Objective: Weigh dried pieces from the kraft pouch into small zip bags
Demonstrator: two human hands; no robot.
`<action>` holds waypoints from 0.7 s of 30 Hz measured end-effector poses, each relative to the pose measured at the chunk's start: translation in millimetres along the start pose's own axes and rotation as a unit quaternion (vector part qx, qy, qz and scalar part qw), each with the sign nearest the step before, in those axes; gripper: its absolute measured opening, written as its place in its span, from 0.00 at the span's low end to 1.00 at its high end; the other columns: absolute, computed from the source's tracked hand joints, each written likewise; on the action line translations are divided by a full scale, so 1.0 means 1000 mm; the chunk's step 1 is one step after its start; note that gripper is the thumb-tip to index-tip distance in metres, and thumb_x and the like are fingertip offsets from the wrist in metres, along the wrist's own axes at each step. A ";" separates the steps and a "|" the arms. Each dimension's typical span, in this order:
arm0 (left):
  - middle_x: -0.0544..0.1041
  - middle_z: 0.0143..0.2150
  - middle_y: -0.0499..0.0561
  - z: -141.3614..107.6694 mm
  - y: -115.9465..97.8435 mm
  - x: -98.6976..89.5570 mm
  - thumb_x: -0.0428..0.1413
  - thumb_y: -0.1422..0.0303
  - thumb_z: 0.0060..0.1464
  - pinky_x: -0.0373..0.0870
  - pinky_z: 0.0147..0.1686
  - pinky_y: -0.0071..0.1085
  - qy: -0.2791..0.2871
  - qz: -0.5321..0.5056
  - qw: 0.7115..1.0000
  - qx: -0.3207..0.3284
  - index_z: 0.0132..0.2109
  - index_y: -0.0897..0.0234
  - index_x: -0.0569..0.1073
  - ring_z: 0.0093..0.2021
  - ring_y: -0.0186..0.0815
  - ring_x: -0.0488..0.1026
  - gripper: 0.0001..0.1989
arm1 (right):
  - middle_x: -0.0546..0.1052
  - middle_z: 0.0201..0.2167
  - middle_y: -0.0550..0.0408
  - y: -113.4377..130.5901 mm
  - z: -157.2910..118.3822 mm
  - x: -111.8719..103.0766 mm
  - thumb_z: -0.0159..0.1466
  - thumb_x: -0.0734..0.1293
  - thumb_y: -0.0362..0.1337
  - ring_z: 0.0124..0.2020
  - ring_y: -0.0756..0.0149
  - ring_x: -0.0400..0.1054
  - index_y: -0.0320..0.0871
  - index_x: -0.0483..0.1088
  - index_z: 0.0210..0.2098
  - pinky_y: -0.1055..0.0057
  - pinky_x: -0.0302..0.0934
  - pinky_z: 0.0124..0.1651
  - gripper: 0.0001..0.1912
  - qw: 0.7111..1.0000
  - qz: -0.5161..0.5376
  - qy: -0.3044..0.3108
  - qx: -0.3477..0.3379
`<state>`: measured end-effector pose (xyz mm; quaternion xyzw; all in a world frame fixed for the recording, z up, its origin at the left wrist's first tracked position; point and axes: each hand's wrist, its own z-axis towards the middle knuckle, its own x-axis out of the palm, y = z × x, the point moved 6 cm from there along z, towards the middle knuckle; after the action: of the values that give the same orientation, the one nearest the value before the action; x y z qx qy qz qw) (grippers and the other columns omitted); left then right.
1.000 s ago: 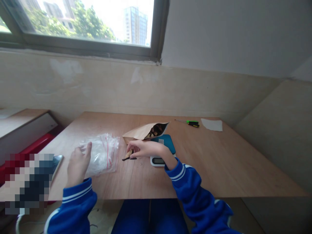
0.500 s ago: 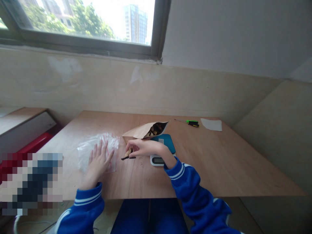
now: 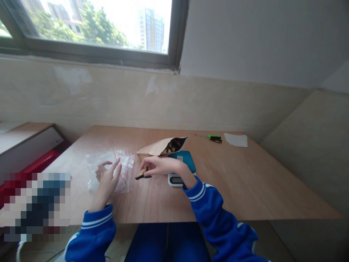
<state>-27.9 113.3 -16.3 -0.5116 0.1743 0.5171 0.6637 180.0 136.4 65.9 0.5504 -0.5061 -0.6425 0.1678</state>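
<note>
My right grip is closed to a narrow pinch on a dried, dark-edged piece, pale brown on its face, held low over the desk between the plastic bags and the scale. I cannot tell whether that piece touches the wood.

My left grip is wide and holds nothing I can see: fingers part-curled, thumb well apart, over the clear plastic bags with red strips. Contact with the plastic cannot be confirmed from this view.

The brown paper bag lies just beyond my right grip, mouth towards the right and gaping, with similar dried pieces visible inside. The scale, teal on top and white at the front, sits partly under my right wrist; its display shows, but I cannot read it. Small dark crumbs lie between it and the plastic bags.

Farther off to the right, noted: a screwdriver with green and black on the handle, and just beside it an irregular white sheet, lying flat.
</note>
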 end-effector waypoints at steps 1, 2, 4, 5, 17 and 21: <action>0.68 0.51 0.62 0.000 -0.006 -0.006 0.45 0.57 0.60 0.54 0.60 0.53 -0.019 -0.008 0.999 0.027 0.53 0.65 0.74 0.57 0.50 0.64 0.24 | 0.74 0.34 0.56 0.001 0.000 0.000 0.63 0.67 0.32 0.33 0.71 0.68 0.40 0.68 0.43 0.78 0.60 0.32 0.09 1.000 0.002 0.001 -0.004; 0.70 0.50 0.60 -0.001 -0.011 -0.010 0.46 0.58 0.59 0.53 0.61 0.53 -0.031 -0.022 0.998 0.047 0.53 0.64 0.74 0.57 0.49 0.65 0.22 | 0.74 0.34 0.56 0.002 0.000 0.000 0.63 0.67 0.31 0.34 0.71 0.68 0.40 0.68 0.43 0.78 0.60 0.33 0.08 1.000 0.000 0.001 -0.008; 0.74 0.48 0.58 -0.004 -0.016 -0.015 0.46 0.59 0.60 0.51 0.62 0.53 -0.035 -0.048 0.997 0.059 0.52 0.64 0.73 0.58 0.49 0.66 0.20 | 0.74 0.35 0.56 0.004 0.000 -0.001 0.63 0.67 0.31 0.35 0.71 0.68 0.40 0.68 0.42 0.77 0.61 0.34 0.08 1.000 -0.014 -0.004 -0.013; 0.75 0.48 0.58 -0.005 -0.018 -0.016 0.45 0.60 0.60 0.51 0.62 0.55 -0.032 -0.054 0.996 0.058 0.50 0.63 0.73 0.59 0.50 0.66 0.19 | 0.73 0.34 0.56 0.004 0.001 -0.001 0.62 0.67 0.31 0.35 0.71 0.68 0.40 0.69 0.42 0.77 0.61 0.34 0.08 1.000 -0.020 -0.006 -0.013; 0.64 0.65 0.61 -0.009 -0.090 0.006 0.50 0.63 0.57 0.57 0.64 0.46 0.067 -0.216 0.958 0.175 0.63 0.63 0.61 0.65 0.44 0.60 0.27 | 0.74 0.32 0.58 0.012 0.001 -0.002 0.58 0.72 0.31 0.35 0.73 0.70 0.40 0.70 0.41 0.79 0.63 0.35 0.12 0.990 0.087 0.095 -0.054; 0.60 0.67 0.59 -0.007 -0.114 0.015 0.50 0.62 0.56 0.54 0.64 0.48 0.071 -0.264 0.948 0.163 0.65 0.63 0.60 0.67 0.47 0.56 0.30 | 0.75 0.33 0.57 0.015 0.001 0.000 0.56 0.74 0.35 0.35 0.72 0.70 0.39 0.72 0.41 0.77 0.65 0.39 0.15 0.981 0.119 0.131 -0.074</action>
<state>78.3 121.4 26.5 -0.4591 0.1615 0.2505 0.8369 174.5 130.5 78.1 0.5514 -0.4924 -0.5764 0.3481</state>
